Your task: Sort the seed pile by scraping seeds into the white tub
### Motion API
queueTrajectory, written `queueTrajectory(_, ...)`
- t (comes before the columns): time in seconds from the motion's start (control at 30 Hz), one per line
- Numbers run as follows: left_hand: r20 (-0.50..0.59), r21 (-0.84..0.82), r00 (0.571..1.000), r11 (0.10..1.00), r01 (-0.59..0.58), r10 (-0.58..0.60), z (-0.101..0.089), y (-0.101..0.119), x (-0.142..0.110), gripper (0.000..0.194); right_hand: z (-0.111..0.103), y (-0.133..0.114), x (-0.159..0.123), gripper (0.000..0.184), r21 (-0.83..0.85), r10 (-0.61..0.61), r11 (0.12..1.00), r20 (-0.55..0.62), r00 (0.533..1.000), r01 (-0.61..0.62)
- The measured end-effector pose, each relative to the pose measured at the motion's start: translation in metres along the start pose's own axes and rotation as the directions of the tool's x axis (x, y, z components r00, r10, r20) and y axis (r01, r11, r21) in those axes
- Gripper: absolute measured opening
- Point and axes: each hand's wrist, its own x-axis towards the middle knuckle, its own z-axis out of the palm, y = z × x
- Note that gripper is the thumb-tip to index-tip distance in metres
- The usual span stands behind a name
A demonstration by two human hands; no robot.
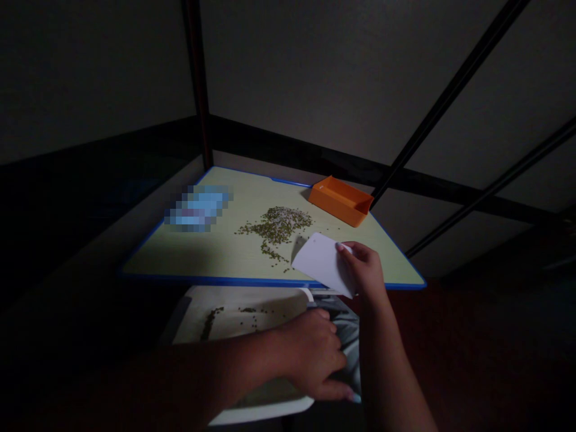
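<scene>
Scraper [324,265] is looking light, stiff and slick; my right fingers [347,254] are pinching its near edge, probably the best hold, seeds [282,222] lying just beyond. Left fingers [333,390]: I'm not seeing any clear grip.

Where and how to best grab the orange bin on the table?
Probably pinch the near long wall of the orange bin, coming from above on the person's side, thumb outside, fingers inside. It looks open-topped, that wall faces the person, and its far side sits close to the back edge of the table. The right hand holds the white card.
</scene>
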Motion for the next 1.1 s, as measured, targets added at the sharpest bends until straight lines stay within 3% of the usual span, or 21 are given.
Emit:
queueTrajectory(0.33, -0.012, -0.003, 1.000, 1.000, -0.003, 0.003, 0.002, 0.000, 0.001, 0.048, -0.007, -0.002, -0.004, 0.043, 0.013, 0.005, 1.000, -0.019, 1.000, -0.005)
queueTrajectory(0.73, 0.000, 0.005, 1.000, 1.000, -0.002, 0.002, 0.002, 0.000, 0.002, 0.047, 0.019, -0.006, -0.007, 0.047, -0.007, -0.004, 1.000, -0.013, 1.000, 0.004)
queueTrajectory(1.1, -0.021, 0.007, 1.000, 1.000, -0.008, 0.008, 0.003, 0.000, 0.001, 0.051, 0.026, -0.006, -0.009, 0.047, -0.053, -0.014, 0.999, -0.087, 0.996, 0.009)
